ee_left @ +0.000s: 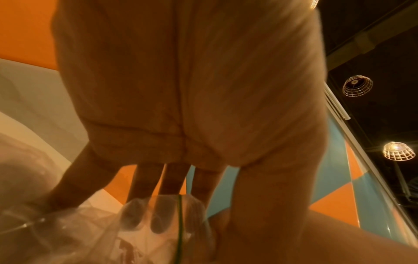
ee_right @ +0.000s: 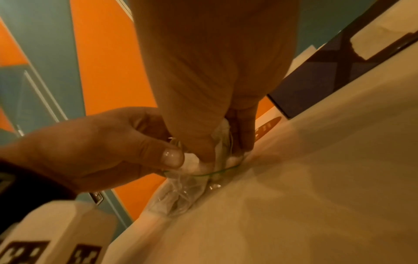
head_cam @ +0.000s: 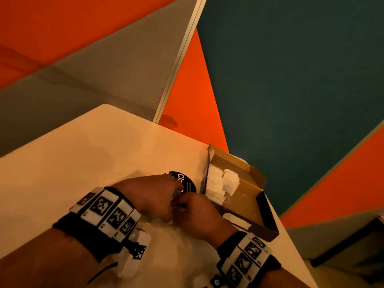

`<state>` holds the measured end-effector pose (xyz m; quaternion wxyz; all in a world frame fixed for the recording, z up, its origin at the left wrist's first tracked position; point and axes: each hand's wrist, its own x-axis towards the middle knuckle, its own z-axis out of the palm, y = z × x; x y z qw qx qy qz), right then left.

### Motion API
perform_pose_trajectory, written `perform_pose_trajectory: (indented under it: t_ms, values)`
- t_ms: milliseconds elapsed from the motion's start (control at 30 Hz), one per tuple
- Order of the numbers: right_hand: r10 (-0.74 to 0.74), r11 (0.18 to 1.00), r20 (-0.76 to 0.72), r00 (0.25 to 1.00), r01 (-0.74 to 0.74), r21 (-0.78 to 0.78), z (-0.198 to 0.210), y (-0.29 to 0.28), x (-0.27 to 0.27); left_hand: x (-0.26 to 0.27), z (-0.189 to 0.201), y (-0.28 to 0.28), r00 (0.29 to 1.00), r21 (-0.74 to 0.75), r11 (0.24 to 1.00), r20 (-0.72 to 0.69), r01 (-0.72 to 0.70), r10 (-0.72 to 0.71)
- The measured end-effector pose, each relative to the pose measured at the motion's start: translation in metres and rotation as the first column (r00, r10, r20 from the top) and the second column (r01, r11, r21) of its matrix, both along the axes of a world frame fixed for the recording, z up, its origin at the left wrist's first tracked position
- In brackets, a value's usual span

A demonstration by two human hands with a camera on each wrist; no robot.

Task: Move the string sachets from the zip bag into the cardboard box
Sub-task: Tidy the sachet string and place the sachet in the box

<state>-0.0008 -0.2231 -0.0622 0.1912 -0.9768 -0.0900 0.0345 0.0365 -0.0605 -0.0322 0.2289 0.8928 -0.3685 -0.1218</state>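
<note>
Overhead, my left hand [head_cam: 153,196] and right hand [head_cam: 199,215] hide the zip bag [ee_right: 181,192]. Only the right wrist view shows my left fingers [ee_right: 158,155] pinching its mouth and right fingers [ee_right: 203,142] gripping a sachet [ee_right: 217,153].

The round black label [head_cam: 185,182] on the table is half covered by the left hand [head_cam: 152,196], its white print unreadable; what the right hand [head_cam: 200,215] takes from the clear bag [ee_right: 181,189] is hidden behind its fingers, and the wrist views are blurred
</note>
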Motion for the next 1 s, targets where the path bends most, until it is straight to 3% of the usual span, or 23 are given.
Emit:
perform_pose_trajectory:
  t_ms: [133,300,500,600,800,1000]
  values:
    - [-0.043,0.995,0.054,0.998,0.038,0.092,0.002,-0.002,0.001,0.001,0.001,0.0,1.0,0.033,0.999,0.006,-0.003,0.003]
    - [-0.123,0.953,0.004,0.992,0.117,0.281,-0.001,-0.013,0.001,0.003,0.0,0.001,1.0,0.034,0.999,-0.01,-0.004,0.004]
    - [-0.02,0.982,-0.015,1.0,0.022,0.188,-0.002,-0.006,0.002,0.004,0.0,0.001,1.0,0.057,0.998,-0.022,-0.006,0.007]
    - [-0.036,0.965,-0.008,0.999,0.036,0.259,0.001,-0.006,0.005,0.004,0.0,0.002,0.999,0.061,0.998,-0.028,-0.022,0.024]
    - [-0.185,0.8,-0.044,0.982,0.177,0.573,0.023,-0.028,0.014,0.005,0.003,0.004,0.999,0.039,0.998,-0.035,-0.039,0.041]
    - [-0.05,0.711,-0.129,0.99,0.126,0.692,0.025,-0.041,0.018,0.006,0.005,0.001,0.994,-0.044,0.996,-0.082,-0.077,0.073]
